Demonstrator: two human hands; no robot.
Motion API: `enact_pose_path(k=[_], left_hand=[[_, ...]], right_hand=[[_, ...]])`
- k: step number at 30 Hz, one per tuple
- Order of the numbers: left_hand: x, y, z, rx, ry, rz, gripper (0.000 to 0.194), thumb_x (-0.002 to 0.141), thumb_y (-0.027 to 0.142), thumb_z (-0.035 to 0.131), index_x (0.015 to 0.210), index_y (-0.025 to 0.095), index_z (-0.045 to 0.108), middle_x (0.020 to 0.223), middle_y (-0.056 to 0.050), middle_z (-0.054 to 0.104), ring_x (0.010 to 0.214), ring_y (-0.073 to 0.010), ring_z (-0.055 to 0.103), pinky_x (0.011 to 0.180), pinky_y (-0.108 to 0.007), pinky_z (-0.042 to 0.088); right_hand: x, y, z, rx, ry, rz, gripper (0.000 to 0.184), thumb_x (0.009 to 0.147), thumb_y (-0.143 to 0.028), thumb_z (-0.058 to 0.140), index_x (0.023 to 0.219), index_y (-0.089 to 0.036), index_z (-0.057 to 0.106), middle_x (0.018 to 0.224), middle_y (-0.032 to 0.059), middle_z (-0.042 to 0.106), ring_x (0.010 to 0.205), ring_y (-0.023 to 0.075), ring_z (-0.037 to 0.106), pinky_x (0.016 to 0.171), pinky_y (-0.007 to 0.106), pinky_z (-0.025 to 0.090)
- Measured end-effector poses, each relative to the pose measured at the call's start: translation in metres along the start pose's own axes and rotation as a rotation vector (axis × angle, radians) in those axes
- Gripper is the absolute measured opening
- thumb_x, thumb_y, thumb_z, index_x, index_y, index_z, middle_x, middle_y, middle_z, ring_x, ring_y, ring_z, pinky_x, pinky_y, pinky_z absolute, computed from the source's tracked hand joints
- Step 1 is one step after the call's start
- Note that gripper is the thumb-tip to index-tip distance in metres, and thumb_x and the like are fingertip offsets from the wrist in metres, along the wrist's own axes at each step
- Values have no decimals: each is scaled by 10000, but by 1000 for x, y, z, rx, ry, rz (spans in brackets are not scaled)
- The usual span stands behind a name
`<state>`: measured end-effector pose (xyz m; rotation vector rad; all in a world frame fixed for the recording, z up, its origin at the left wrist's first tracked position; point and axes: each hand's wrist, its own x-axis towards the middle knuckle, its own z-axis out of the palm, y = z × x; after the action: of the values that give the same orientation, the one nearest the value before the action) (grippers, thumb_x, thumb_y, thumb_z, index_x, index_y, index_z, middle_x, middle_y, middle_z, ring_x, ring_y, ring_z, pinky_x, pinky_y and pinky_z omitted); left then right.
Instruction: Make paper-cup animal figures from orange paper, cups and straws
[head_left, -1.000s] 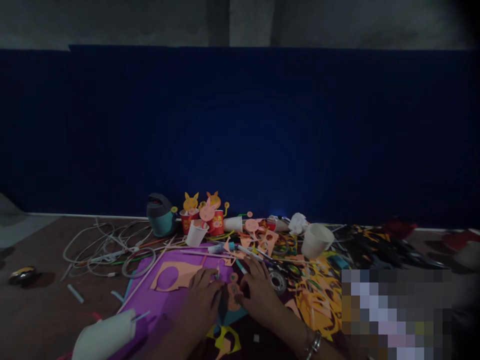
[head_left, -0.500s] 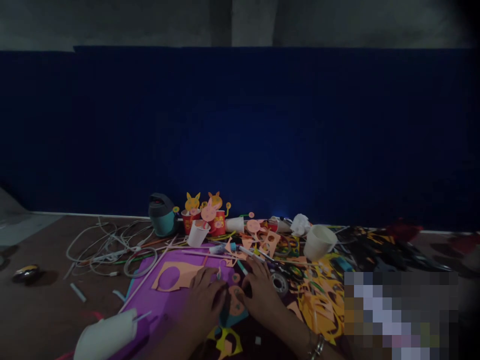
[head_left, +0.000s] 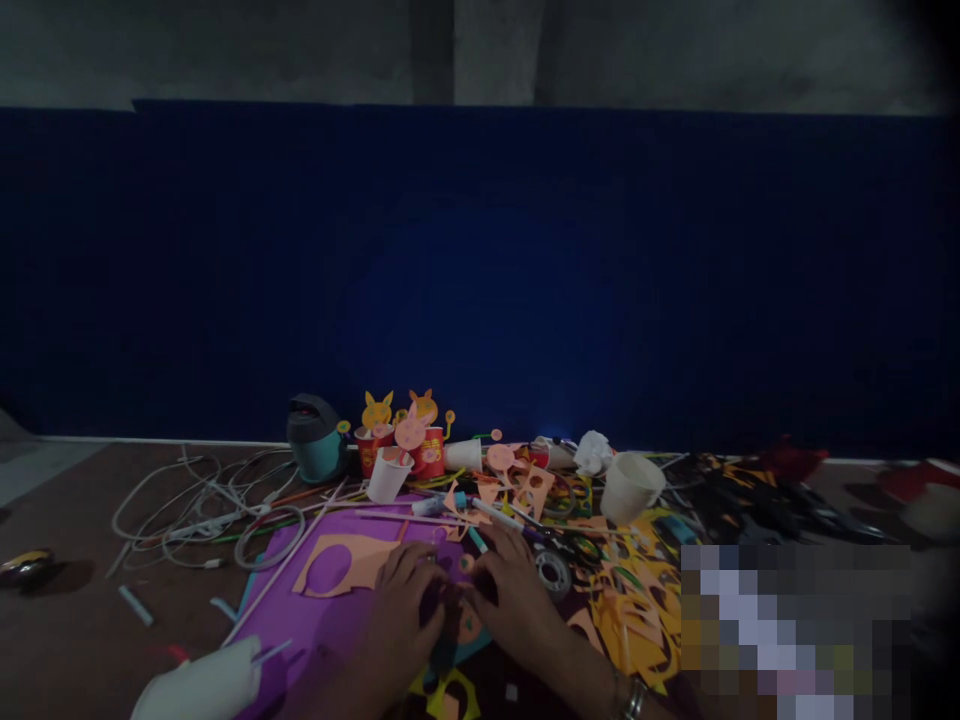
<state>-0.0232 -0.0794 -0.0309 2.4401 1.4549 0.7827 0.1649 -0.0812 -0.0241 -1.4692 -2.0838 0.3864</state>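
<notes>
Low in the middle of the head view, my left hand (head_left: 411,595) and my right hand (head_left: 519,592) have their fingertips nearly together. Between them is an orange paper cut-out (head_left: 469,628) with drawn marks, partly covered by my fingers. The right thumb and fingers are bent in a pinch at its upper edge. My left fingers are curled beside it, and their tips are hard to see. A purple sheet (head_left: 300,640) lies under my left forearm, with an orange paper scrap with a round hole (head_left: 367,562) on it.
Paper cups with animal faces (head_left: 390,475) stand at the back by a teal device (head_left: 319,455). Tangled white cables (head_left: 172,510) lie left. A tape roll (head_left: 553,572), a white cup (head_left: 634,487) and yellow paper scraps (head_left: 634,640) are on the right. A large white cup (head_left: 199,680) lies front left.
My fingertips have come closer together over the orange cut-out, which is now more covered. The whole view has shifted slightly, so the table things appear a little further left and lower.
</notes>
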Motion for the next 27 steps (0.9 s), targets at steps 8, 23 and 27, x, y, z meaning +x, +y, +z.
enact_pose_path(k=[8,23,27], left_hand=[[-5,-6,7,69,-55,20,347,693,154,540,1013,275,595,1274,-55,484,1234,-283,344,998,-485,321],[-3,-5,5,-5,-47,25,314,672,114,509,949,236,594,1241,-69,519,1200,-270,395,983,-449,350],[0,1,0,-60,-46,-33,224,714,132,506,887,249,585,984,-39,614,962,-226,539,859,-379,424]], right_hand=[[-6,4,4,-60,-45,5,228,769,-344,576,920,-178,617,1416,103,358,1348,303,168,1103,481,78],[-2,2,2,132,54,9,78,718,-148,592,784,-189,599,1310,94,453,1290,247,292,1071,426,234],[-2,0,0,142,63,-1,84,699,-131,589,752,-196,587,1272,78,486,1254,239,338,1051,394,261]])
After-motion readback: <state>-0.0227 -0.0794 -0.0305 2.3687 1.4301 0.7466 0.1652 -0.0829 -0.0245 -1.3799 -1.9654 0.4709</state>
